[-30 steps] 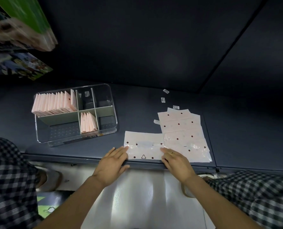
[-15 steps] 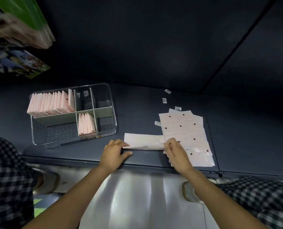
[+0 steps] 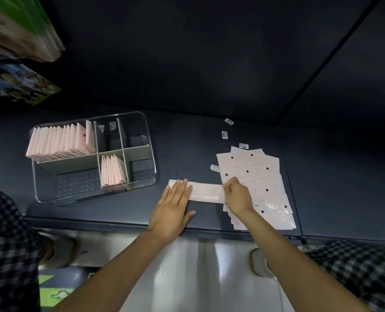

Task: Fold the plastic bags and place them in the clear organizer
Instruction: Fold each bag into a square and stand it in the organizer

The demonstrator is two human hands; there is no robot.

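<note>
Folded bag (image 3: 206, 192) betw. organizer (image 3: 149, 176) & flat bag stack (image 3: 263, 188).

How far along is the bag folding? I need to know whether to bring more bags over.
Done: two compartments of the clear organizer hold folded bags, a long row and a short row. In hand: one bag lies folded into a strip; the left hand presses it flat while the right hand pinches its other end. Left: a pile of unfolded bags beside it.
</note>
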